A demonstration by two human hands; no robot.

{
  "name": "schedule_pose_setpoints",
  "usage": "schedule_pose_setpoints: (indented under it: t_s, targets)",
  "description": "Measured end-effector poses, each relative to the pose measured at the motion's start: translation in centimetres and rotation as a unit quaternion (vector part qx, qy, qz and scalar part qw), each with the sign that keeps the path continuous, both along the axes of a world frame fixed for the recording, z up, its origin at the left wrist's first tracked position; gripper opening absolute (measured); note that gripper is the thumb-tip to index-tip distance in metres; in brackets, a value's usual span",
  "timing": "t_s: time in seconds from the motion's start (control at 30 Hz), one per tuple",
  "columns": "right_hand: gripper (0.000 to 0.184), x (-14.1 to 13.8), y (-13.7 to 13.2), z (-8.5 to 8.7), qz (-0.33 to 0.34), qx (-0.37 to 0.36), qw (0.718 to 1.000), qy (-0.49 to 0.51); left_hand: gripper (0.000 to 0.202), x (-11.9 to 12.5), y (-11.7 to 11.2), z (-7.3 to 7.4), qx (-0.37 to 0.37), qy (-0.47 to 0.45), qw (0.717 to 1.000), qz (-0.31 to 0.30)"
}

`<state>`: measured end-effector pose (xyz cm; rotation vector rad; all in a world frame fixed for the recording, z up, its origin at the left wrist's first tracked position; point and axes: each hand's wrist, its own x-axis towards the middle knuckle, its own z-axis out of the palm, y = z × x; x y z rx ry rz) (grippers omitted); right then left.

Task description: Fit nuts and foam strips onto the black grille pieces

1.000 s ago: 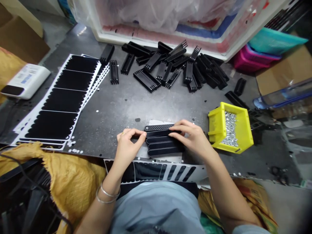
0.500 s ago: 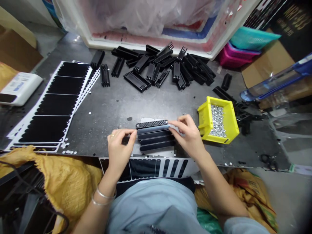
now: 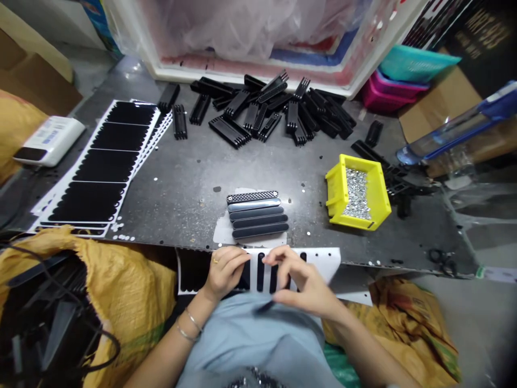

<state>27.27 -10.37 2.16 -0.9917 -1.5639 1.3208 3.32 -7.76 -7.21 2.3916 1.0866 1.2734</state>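
Observation:
A black ribbed plastic part (image 3: 256, 214) with a mesh strip along its top lies on the grey table (image 3: 181, 178), free of both hands. Below it, at the table's near edge, a white sticker sheet (image 3: 319, 260) with black strips rests over my lap. My left hand (image 3: 224, 271) has curled fingers pressed on that sheet. My right hand (image 3: 302, 281) is over the sheet too, fingers bent in a pinch and blurred; a thin dark strip shows under it.
A pile of black ribbed parts (image 3: 274, 110) lies at the back. A yellow bin of small metal pieces (image 3: 357, 192) stands right. Sheets of large black stickers (image 3: 100, 167) lie left, beside a white device (image 3: 49, 140). Yellow sacks flank my lap.
Both hands left the ribbed part and drew back to the sticker sheet at the table's near edge. The part stays on the table.

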Motion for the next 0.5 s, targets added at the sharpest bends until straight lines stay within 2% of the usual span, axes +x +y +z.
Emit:
schedule_pose_setpoints:
  t_s: [0.07, 0.1, 0.13, 0.2, 0.27, 0.3, 0.4, 0.5]
  targets:
    - [0.028, 1.6, 0.9, 2.0, -0.024, -0.057, 0.992, 0.112, 0.032, 0.1, 0.1, 0.8, 0.012, -0.007, 1.000, -0.011]
    - [0.025, 2.1, 1.8, 2.8, -0.040, -0.054, 0.991, 0.119, 0.034, 0.2, 0.4, 1.5, 0.021, -0.014, 1.000, -0.015]
    - [0.020, 2.4, 2.9, 3.4, -0.056, -0.033, 0.994, 0.085, 0.035, 0.3, 0.9, 2.5, 0.028, -0.022, 0.999, -0.003]
    - [0.015, 1.9, 6.0, 3.8, -0.082, 0.052, 0.993, -0.065, 0.032, 0.2, 2.7, 4.8, 0.015, -0.034, 0.997, 0.067]
    - [0.026, 0.4, 9.4, 3.2, -0.083, 0.148, 0.965, -0.200, 0.018, 0.0, 5.5, 7.0, -0.077, -0.027, 0.975, 0.206]
    - [0.030, -0.6, 11.1, 2.7, -0.069, 0.184, 0.951, -0.239, 0.016, -0.2, 7.1, 7.8, -0.132, -0.024, 0.964, 0.229]
    - [0.019, -3.3, 15.1, 1.0, -0.002, 0.235, 0.931, -0.279, 0.020, -0.8, 11.0, 8.9, -0.264, -0.010, 0.942, 0.209]
    - [0.008, -4.5, 16.9, 0.1, 0.033, 0.247, 0.931, -0.265, 0.024, -1.1, 12.6, 8.5, -0.322, -0.032, 0.930, 0.173]
